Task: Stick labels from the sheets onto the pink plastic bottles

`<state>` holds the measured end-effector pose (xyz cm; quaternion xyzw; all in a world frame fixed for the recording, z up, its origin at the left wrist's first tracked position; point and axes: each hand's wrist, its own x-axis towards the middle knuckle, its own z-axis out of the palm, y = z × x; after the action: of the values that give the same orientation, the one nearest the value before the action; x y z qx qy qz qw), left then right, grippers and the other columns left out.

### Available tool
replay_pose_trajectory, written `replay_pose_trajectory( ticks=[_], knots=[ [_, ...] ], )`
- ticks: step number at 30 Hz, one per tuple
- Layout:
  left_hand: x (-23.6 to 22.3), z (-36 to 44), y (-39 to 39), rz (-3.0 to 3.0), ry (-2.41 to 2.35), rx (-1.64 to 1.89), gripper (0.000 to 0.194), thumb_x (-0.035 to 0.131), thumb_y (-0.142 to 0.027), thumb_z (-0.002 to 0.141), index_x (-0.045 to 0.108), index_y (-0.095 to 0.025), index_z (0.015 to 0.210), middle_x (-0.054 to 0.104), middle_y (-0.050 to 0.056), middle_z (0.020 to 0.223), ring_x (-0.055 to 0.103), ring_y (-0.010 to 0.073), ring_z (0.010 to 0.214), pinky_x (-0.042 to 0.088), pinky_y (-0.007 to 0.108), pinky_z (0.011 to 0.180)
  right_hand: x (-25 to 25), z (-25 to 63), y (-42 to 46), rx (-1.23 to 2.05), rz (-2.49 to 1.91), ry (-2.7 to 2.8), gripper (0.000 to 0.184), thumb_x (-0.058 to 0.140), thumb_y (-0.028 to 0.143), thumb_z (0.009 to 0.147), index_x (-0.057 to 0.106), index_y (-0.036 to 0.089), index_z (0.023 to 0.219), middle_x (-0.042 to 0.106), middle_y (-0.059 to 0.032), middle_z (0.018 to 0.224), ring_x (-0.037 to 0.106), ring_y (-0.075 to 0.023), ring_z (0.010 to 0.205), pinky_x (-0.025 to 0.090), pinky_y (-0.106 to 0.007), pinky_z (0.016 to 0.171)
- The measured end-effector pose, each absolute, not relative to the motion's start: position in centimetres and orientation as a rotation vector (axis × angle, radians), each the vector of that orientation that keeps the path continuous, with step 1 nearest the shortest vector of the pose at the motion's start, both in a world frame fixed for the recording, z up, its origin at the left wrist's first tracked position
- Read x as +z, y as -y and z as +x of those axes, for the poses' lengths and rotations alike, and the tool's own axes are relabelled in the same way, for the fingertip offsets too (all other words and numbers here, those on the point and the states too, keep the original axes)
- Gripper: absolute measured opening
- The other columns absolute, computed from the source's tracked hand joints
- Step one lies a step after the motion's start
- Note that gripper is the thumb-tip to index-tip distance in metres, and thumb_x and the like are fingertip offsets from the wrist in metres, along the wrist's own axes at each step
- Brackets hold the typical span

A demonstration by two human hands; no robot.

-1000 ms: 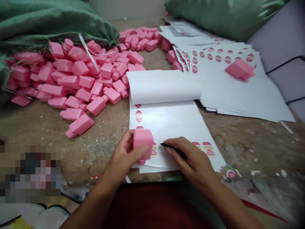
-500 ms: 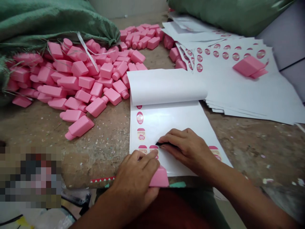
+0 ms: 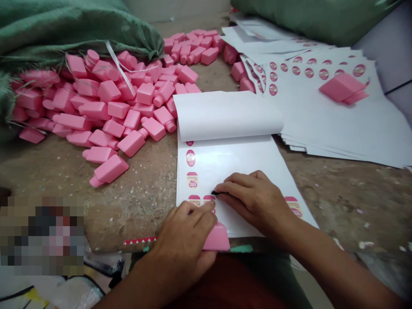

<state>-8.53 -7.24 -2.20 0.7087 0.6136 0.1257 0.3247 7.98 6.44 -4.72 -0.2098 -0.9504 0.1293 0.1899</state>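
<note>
My left hand (image 3: 185,240) is closed round a pink plastic bottle (image 3: 217,238) and holds it down at the near table edge. My right hand (image 3: 254,199) pinches a thin black tool (image 3: 216,193), its tip pressed on a white sticker sheet (image 3: 234,161). That sheet carries pink labels (image 3: 192,179) along its left and bottom edges, and its top leaf is curled back. The tool tip sits just above a label by my left fingertips.
A heap of pink bottles (image 3: 106,103) spills from a green sack (image 3: 64,30) at the left. A stack of sticker sheets (image 3: 325,116) lies at the right with one pink bottle (image 3: 343,88) on it. More bottles (image 3: 193,47) lie at the back. The tabletop (image 3: 141,193) is brown and speckled.
My left hand brought the pink bottle down from above the sheet to the near table edge. My right hand slid the tool left to the labels at the bottom left.
</note>
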Motion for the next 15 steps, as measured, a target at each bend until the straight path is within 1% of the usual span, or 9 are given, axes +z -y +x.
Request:
replay_pose_trajectory(
  ticks=[5,10,15],
  knots=[
    [-2.16,-8.55,7.14,1.848,-1.610,0.330,0.043,0.058,-0.019,0.079,0.055,-0.019,0.121,0.053,0.006,0.143,0.050,0.0294,0.109,0.046,0.050,0.094,-4.63,7.87,-6.66,0.410,-0.584,2.711,0.025,0.045,0.020,0.101,0.070,0.019,0.096,0.069,-0.0042,0.085,0.062,-0.0172,0.073,0.032,-0.033,0.067],
    [-2.17,-8.60,7.14,1.840,-1.601,0.327,0.039,0.057,-0.019,0.080,0.056,-0.019,0.119,0.055,0.006,0.141,0.051,0.0294,0.107,0.047,0.049,0.092,-4.85,7.74,-6.70,0.547,-0.631,2.710,0.025,0.043,0.021,0.100,0.069,0.020,0.098,0.069,-0.0047,0.089,0.062,-0.0182,0.075,0.034,-0.033,0.069],
    [-2.26,-8.60,7.12,1.853,-1.604,0.342,0.042,0.057,-0.020,0.079,0.055,-0.019,0.121,0.054,0.006,0.142,0.050,0.0295,0.108,0.046,0.049,0.094,-4.43,7.47,-6.95,0.655,-0.668,2.746,0.023,0.044,0.021,0.098,0.067,0.021,0.097,0.069,-0.0044,0.090,0.062,-0.0184,0.075,0.036,-0.033,0.070]
  ],
)
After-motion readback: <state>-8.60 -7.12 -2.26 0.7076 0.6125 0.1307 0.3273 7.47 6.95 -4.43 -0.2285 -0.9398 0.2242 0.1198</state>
